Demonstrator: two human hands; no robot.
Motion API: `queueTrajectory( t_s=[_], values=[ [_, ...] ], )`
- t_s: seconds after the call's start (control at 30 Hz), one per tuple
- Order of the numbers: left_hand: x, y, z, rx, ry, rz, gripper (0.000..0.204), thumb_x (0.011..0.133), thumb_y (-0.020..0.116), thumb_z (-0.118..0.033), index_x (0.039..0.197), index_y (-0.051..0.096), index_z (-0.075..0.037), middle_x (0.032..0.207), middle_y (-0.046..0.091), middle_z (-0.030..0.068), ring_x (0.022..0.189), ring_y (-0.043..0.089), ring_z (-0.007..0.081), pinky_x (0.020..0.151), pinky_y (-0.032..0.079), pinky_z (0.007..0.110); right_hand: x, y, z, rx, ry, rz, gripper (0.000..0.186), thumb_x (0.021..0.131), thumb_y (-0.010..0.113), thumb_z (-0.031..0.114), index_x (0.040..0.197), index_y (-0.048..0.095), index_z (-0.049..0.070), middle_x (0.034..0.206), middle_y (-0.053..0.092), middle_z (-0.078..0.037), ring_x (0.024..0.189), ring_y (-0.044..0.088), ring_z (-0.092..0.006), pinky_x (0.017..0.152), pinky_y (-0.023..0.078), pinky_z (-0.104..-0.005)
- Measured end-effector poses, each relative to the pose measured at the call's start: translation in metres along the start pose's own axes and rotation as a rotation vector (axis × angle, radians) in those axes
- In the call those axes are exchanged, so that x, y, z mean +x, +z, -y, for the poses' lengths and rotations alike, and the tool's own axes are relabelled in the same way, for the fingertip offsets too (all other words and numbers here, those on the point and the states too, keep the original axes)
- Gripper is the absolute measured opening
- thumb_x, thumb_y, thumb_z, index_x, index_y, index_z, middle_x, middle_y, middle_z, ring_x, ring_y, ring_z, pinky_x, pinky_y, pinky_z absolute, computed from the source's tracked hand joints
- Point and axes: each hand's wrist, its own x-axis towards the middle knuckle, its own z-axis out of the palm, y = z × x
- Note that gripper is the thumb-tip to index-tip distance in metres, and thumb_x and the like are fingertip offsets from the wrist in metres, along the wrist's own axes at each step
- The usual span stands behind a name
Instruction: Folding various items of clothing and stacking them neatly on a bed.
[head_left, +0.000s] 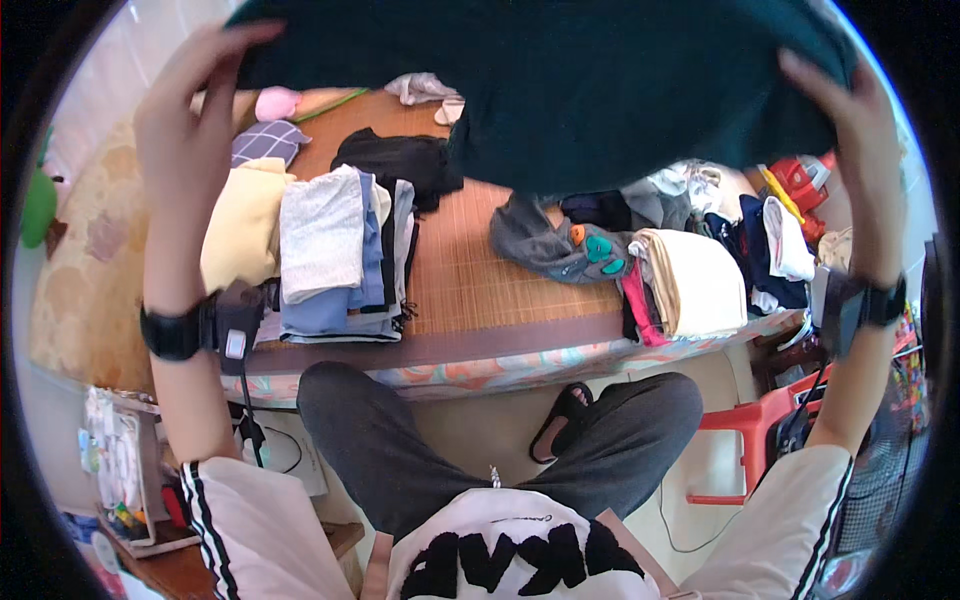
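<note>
A dark green garment point(610, 90) is spread wide in the air above the bed, stretched between my two raised hands. At its left end my left hand point(190, 130) is closed on the cloth. My right hand point(850, 120) grips the other end, slightly blurred. The garment's top runs out of view, so I cannot tell its exact kind. Below it on the left lie a folded pale yellow cloth point(243, 222) and a stack topped by a light grey folded garment point(322, 235). To the right are a crumpled grey garment point(545, 245) and a folded cream one point(695, 280).
A bamboo mat point(460, 265) covers the bed. Black clothing point(395, 160) and a checked cushion point(268, 143) lie farther back. Dark and white clothes point(765, 240) are piled at the right. A red plastic stool point(745, 435) stands right of my knees; a white rack point(125, 470) is lower left.
</note>
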Motion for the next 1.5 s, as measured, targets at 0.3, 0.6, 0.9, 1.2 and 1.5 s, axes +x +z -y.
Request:
queueTrajectory(
  t_s=[0.3, 0.6, 0.9, 1.2, 1.5],
  values=[
    [-0.175, -0.021, -0.091, -0.259, -0.032, 0.897, 0.009, 0.056, 0.061, -0.007, 0.062, 0.056, -0.003, 0.091, 0.066, 0.0041, 0.086, 0.06, 0.0227, 0.069, 0.047, 0.035, -0.227, 0.115, -0.057, 0.492, 0.287, 0.772, 0.026, 0.064, 0.07, -0.003, 0.086, 0.06, 0.004, 0.085, 0.064, -0.007, 0.079, 0.063, -0.0236, 0.069, 0.048, -0.0289],
    [-0.174, 0.052, -0.103, -0.326, 0.175, 1.035, 0.006, 0.06, 0.058, -0.006, 0.063, 0.056, -0.002, 0.093, 0.065, 0.006, 0.096, 0.058, 0.0252, 0.08, 0.045, 0.038, -0.313, 0.143, -0.069, 0.684, 0.393, 1.054, 0.033, 0.063, 0.071, -0.002, 0.087, 0.049, 0.001, 0.107, 0.061, -0.013, 0.093, 0.061, -0.0316, 0.076, 0.049, -0.0341],
    [-0.132, 0.133, -0.115, 0.222, 0.259, 0.81, 0.045, 0.085, 0.063, -0.016, 0.128, 0.051, -0.009, 0.142, 0.032, 0.011, 0.129, 0.03, 0.0291, 0.107, 0.028, 0.034, -0.356, 0.128, -0.051, 1.003, 1.121, 0.918, 0.018, 0.083, 0.065, 0.006, 0.094, 0.051, 0.004, 0.105, 0.056, -0.002, 0.101, 0.045, -0.0073, 0.089, 0.036, -0.0246],
    [-0.244, 0.118, -0.156, -0.237, -0.127, 1.245, 0.105, 0.055, 0.079, -0.006, 0.143, 0.021, -0.008, 0.149, 0.019, 0.0123, 0.137, 0.018, 0.0322, 0.104, 0.023, 0.05, -0.323, 0.107, -0.048, 0.871, 0.751, 0.926, 0.024, 0.079, 0.069, 0.009, 0.095, 0.054, 0.001, 0.097, 0.059, -0.008, 0.087, 0.056, -0.0175, 0.078, 0.042, -0.0294],
    [-0.271, 0.163, -0.166, -0.438, -0.249, 0.946, 0.082, 0.062, 0.074, -0.01, 0.135, 0.038, -0.008, 0.141, 0.038, 0.0071, 0.133, 0.031, 0.0245, 0.103, 0.026, 0.049, -0.269, 0.07, -0.033, 0.886, 0.657, 0.75, 0.027, 0.076, 0.074, 0.012, 0.085, 0.05, 0.004, 0.078, 0.059, -0.006, 0.068, 0.053, -0.0118, 0.057, 0.038, -0.0254]
  ],
)
